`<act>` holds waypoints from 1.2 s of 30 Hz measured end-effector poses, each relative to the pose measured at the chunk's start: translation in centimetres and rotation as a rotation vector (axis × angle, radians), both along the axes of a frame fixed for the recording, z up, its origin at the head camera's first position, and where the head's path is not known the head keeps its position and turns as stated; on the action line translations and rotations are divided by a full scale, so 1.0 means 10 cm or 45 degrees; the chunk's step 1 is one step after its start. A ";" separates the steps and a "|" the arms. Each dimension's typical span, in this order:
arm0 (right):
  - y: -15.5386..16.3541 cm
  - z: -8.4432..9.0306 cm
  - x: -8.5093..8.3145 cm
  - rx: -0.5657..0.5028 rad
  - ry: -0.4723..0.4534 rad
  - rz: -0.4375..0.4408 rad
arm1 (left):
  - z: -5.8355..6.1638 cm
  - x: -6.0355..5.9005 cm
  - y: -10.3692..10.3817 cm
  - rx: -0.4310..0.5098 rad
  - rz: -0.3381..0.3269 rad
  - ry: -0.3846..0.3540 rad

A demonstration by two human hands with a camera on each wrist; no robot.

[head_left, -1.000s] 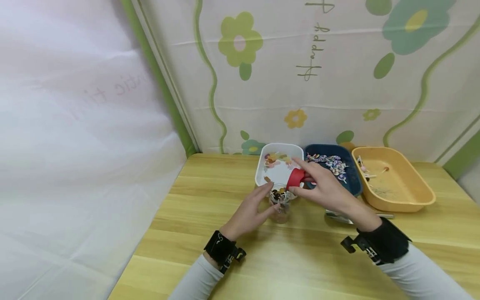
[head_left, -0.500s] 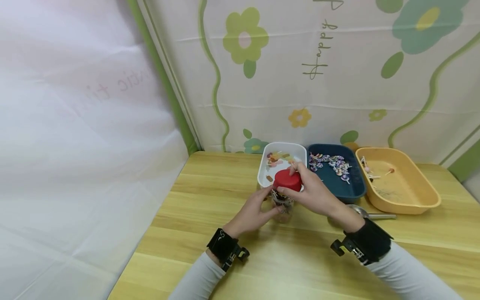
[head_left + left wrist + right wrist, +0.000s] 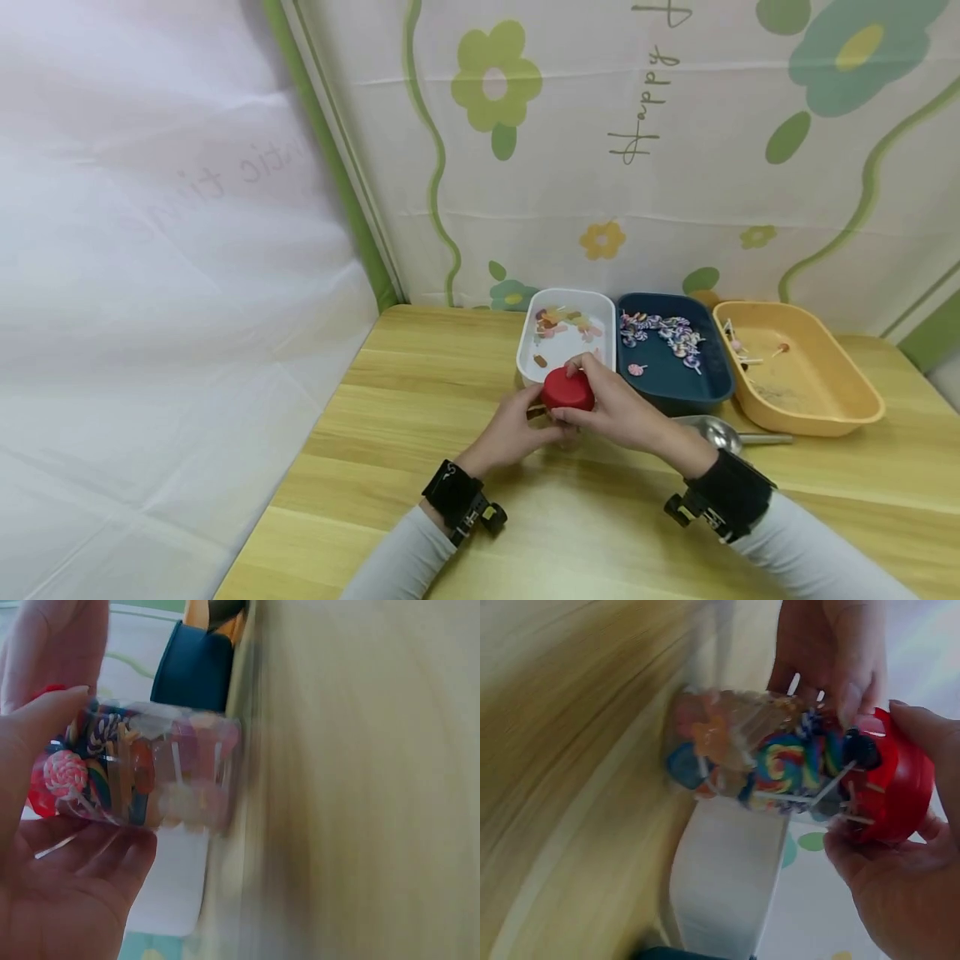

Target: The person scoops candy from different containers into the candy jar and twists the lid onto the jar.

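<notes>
A small clear jar (image 3: 150, 776) (image 3: 757, 769) packed with lollipops and sweets stands on the wooden table (image 3: 420, 392). My left hand (image 3: 517, 429) grips the jar's side, thumb and fingers curled round it. My right hand (image 3: 611, 408) holds a red lid (image 3: 567, 389) (image 3: 896, 787) down over the jar's mouth. Lollipop sticks poke out under the lid in the right wrist view. The jar itself is almost hidden by both hands in the head view.
Behind the hands stand a white tray (image 3: 525, 333) with sweets, a dark blue tray (image 3: 720, 387) with wrapped lollipops and an orange tray (image 3: 832, 412) with a few sticks. A metal scoop (image 3: 720, 433) lies by my right wrist. A flowered cloth hangs behind.
My right hand brought the red lid from beside the jar down onto its mouth. The left hand closed tighter round the jar. The scoop came into sight.
</notes>
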State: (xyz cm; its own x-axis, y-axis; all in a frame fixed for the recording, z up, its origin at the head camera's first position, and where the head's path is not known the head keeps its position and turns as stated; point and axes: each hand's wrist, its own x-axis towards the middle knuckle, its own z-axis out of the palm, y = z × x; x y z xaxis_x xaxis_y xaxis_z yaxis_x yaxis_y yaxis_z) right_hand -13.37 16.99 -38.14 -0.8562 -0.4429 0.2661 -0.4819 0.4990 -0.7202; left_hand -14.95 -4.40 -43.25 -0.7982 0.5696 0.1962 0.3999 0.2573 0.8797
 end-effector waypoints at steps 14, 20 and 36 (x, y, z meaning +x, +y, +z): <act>0.23 0.03 -0.18 0.070 -0.152 0.325 | -0.04 -0.11 0.03 0.042 -0.158 -0.110; 0.34 -0.01 -0.28 -0.064 -0.422 0.515 | -0.03 -0.20 -0.01 -0.006 -0.314 -0.180; 0.20 -0.10 -0.06 -0.032 -0.065 0.165 | -0.05 -0.19 0.04 0.027 -0.309 -0.184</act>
State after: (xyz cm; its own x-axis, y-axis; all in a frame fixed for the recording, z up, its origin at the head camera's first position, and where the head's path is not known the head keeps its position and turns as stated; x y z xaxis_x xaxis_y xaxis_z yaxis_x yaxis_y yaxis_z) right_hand -13.95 18.99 -39.18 -0.8051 -0.5442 0.2359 -0.5034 0.4165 -0.7571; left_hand -16.83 -3.99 -43.78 -0.6593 0.7446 0.1040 0.3176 0.1504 0.9362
